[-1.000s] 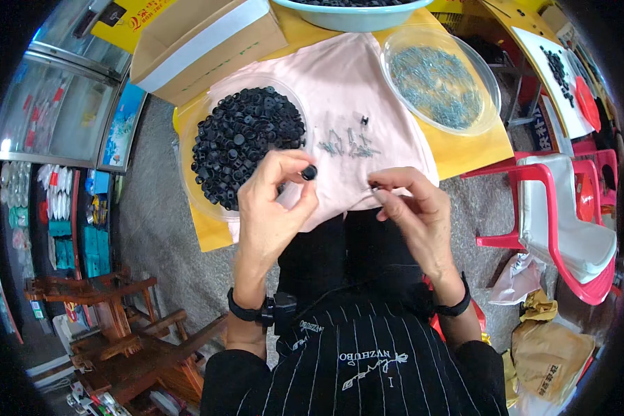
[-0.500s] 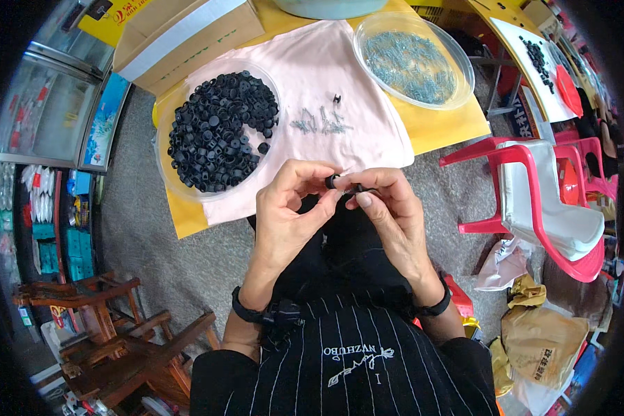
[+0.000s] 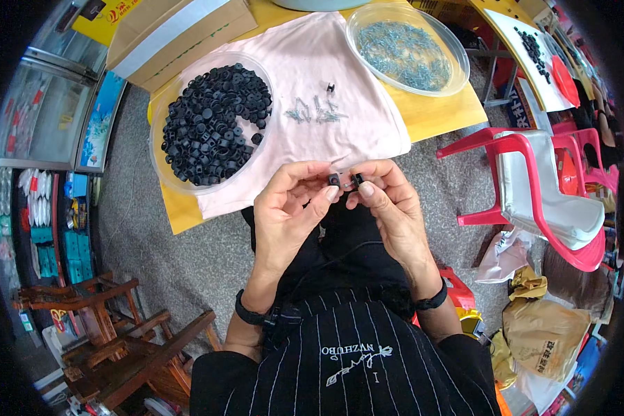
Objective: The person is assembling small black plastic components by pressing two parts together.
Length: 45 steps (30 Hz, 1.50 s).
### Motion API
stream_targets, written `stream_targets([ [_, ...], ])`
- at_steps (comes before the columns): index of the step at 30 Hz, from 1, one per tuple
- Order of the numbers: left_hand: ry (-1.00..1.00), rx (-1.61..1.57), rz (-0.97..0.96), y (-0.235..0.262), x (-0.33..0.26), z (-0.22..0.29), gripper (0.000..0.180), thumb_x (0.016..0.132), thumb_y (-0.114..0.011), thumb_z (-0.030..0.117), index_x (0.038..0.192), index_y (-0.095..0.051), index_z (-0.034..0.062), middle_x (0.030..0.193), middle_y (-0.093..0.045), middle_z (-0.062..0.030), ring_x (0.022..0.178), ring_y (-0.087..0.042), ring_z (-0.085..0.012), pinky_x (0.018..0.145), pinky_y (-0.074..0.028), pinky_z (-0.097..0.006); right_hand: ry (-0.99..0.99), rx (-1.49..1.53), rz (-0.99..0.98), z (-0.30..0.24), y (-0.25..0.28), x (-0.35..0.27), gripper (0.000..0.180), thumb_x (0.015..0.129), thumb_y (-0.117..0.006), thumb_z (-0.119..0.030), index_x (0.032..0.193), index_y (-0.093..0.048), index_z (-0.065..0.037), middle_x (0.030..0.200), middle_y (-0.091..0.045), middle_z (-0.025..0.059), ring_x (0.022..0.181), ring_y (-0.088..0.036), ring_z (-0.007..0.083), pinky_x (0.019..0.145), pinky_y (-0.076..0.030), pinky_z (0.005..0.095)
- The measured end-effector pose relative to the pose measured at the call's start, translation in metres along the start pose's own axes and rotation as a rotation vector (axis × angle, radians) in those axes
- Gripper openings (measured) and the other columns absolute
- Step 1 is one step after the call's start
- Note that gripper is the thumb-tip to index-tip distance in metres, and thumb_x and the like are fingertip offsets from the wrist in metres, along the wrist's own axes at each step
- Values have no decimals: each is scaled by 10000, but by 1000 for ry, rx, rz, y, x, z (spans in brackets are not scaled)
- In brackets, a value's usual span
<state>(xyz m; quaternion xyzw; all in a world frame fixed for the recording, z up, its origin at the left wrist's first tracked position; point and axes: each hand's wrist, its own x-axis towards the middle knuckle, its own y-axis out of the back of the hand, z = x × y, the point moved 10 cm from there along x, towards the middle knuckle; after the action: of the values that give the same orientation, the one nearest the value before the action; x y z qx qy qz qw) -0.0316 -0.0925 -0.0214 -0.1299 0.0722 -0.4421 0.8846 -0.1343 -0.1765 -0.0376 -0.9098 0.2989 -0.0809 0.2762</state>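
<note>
Just below the pink cloth (image 3: 340, 83) at frame centre, the left hand (image 3: 291, 208) pinches a small black cap (image 3: 334, 179) and the right hand (image 3: 388, 208) another black piece (image 3: 358, 179), so any fingertip slip could drop either onto the dark lap, hard to spot.

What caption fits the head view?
Both hands, left hand and right hand, pinch small black parts near a bowl of caps.
</note>
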Motion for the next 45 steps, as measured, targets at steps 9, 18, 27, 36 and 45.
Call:
stream_targets([
  [9, -191, 163, -51, -3, 0, 11, 245, 820, -640, -85, 1057, -610, -33, 1066, -612, -96, 916, -612, -122, 814, -501, -236, -24, 63, 8, 5, 5, 1, 207, 948, -548, -118, 1128, -538, -17, 1063, -636, 76, 924, -577, 116, 792, -456, 259],
  [18, -176, 148, -63, -2, 3, 9, 224, 831, -630, -88, 1048, -608, -35, 1082, -604, -110, 967, -614, -140, 864, -499, -255, -88, 153, 25, 14, 8, 5, 242, 947, -556, -143, 1152, -541, -15, 1056, -651, 86, 931, -590, 125, 794, -460, 257],
  [27, -119, 76, -35, 4, 5, 1, 225, 833, -633, -81, 1052, -589, -51, 1076, -603, -121, 957, -626, -153, 863, -513, -270, -133, 260, 48, 23, 9, 6, 235, 932, -577, -134, 1135, -586, -15, 1062, -652, 90, 918, -602, 126, 767, -469, 244],
  [36, -92, -140, -52, 4, 2, -1, 225, 852, -628, -47, 1073, -584, -57, 1025, -642, -141, 919, -647, -177, 849, -534, -291, 34, -92, 88, -5, 11, 6, 213, 896, -614, -56, 1104, -617, -13, 998, -645, 41, 851, -598, 103, 743, -478, 223],
  [45, -48, -227, 2, 11, -1, -11, 234, 845, -639, -44, 1073, -589, -47, 1050, -643, -158, 928, -652, -196, 844, -551, -306, 358, -688, 82, -53, -18, 1, 238, 802, -689, -21, 1037, -657, -4, 923, -644, 82, 797, -623, 149, 681, -503, 250],
])
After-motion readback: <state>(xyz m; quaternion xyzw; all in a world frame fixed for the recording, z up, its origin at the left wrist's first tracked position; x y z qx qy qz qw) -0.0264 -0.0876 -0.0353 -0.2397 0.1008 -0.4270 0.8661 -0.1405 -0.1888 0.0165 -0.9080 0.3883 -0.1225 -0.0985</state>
